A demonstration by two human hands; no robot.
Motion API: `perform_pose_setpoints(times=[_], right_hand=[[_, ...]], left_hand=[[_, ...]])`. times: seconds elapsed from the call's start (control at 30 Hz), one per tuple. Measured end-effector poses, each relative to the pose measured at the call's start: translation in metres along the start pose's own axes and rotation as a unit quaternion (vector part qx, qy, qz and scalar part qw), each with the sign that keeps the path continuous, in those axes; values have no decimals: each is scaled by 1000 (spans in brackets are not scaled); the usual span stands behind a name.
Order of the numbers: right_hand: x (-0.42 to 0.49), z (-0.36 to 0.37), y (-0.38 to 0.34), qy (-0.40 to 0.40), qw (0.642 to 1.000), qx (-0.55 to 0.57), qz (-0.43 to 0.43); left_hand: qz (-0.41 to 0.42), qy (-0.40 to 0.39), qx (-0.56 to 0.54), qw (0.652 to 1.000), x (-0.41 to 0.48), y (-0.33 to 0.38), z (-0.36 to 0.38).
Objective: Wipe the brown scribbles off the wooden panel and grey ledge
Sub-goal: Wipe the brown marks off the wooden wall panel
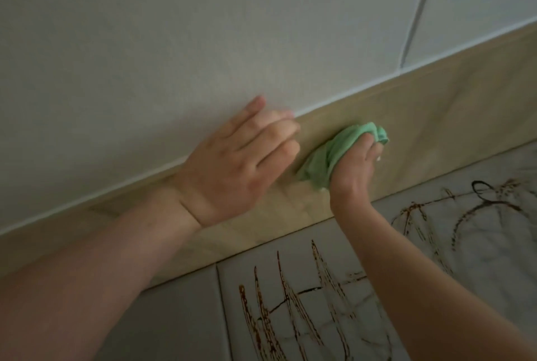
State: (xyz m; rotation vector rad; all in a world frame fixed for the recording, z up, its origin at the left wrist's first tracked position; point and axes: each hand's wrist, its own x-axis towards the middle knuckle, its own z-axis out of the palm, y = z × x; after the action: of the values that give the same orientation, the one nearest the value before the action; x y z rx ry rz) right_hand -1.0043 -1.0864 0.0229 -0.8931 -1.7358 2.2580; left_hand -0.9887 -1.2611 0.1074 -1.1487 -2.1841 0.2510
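A light wooden panel (436,105) runs diagonally across the view below a pale wall. My right hand (353,170) grips a bunched green cloth (334,151) and presses it against the panel's middle. My left hand (232,163) lies flat with straight fingers, over the seam between wall and panel, just left of the cloth. Below the panel lies the grey ledge (186,317), covered with brown scribbles (305,302) at bottom centre and more brown scribbles (465,215) at the right. The visible part of the panel shows no scribbles.
The pale textured wall (145,41) fills the upper half, with a thin seam line (418,12) at the upper right. Grout lines divide the ledge into tiles.
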Motion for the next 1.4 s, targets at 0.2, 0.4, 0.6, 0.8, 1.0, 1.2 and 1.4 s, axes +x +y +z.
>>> perform_pose_setpoints(times=[0.2,0.4,0.6,0.8,1.0,1.2,1.4], right_hand=[[44,-41,10,29,990,76,116],[63,-47,12,69,976,115,172],[65,-7,15,161,972,51,166],[-27,56,89,16,970,56,237],[-10,39,37,31,1000,-2,2],[58,4,19,148,988,33,42],[-14,33,40,-7,991,-70,-111]], left_hand=[[72,-137,105,982,41,3,28],[151,-137,205,957,49,-9,37],[161,-136,179,961,54,-9,40],[172,-154,147,962,46,-9,39],[175,-138,111,969,50,-13,39],[187,-155,113,963,45,-12,42],[173,-136,72,973,50,-13,40]])
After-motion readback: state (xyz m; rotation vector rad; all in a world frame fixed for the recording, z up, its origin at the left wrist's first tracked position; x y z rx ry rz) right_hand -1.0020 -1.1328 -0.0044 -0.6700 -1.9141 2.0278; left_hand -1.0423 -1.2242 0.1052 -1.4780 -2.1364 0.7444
